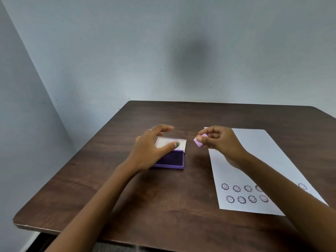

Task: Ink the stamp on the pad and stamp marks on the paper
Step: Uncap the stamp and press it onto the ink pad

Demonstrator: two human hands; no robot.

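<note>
A purple ink pad [173,159] lies open mid-table, its white lid [180,142] raised at the back and the dark pad showing. My left hand [151,148] hovers over its left side with fingers spread, thumb near the lid; whether it touches is unclear. My right hand [218,140] pinches a small lilac stamp [198,142] in the air, just right of the pad. White paper [258,153] lies to the right, with two rows of smiley flower marks [241,193] near its front edge. My right forearm covers part of the marks.
The dark wooden table [145,197] stands in a corner of pale walls. Its front edge and left corner are close to me.
</note>
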